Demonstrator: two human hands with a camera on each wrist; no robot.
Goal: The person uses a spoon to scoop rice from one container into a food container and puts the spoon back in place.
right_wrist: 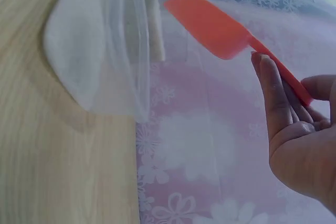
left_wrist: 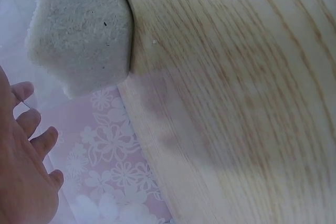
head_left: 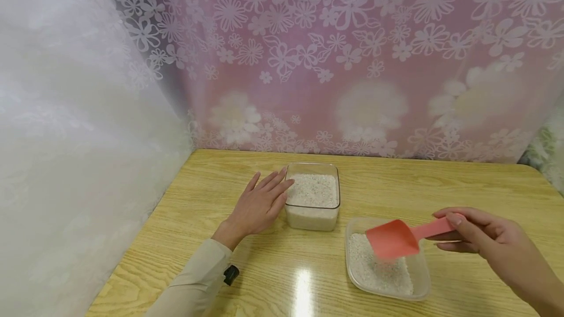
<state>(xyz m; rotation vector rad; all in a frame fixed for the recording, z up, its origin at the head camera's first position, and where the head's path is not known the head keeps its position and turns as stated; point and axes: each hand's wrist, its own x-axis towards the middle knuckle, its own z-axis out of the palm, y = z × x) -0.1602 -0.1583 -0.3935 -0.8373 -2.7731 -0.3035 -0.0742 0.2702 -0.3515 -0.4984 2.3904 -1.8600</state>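
Observation:
My right hand (head_left: 498,238) grips the handle of a red plastic scoop (head_left: 393,239) between thumb and fingers. The scoop hangs tilted above a soft clear plastic container (head_left: 422,278) of rice (head_left: 374,270); whether grains lie in its bowl I cannot tell. In the right wrist view the scoop (right_wrist: 210,27) stands clear of the container's rim (right_wrist: 140,51). Fingers extended, my left hand (head_left: 260,204) rests on the left rim of a square clear container (head_left: 312,219). White rice (left_wrist: 84,30) fills much of that container, as the left wrist view shows.
Both containers stand on a wood-grain table (head_left: 264,268), the square one farther back and to the left. A flowered pink curtain (head_left: 308,87) hangs behind the far edge. A whitish sheet (head_left: 88,136) hangs on the left.

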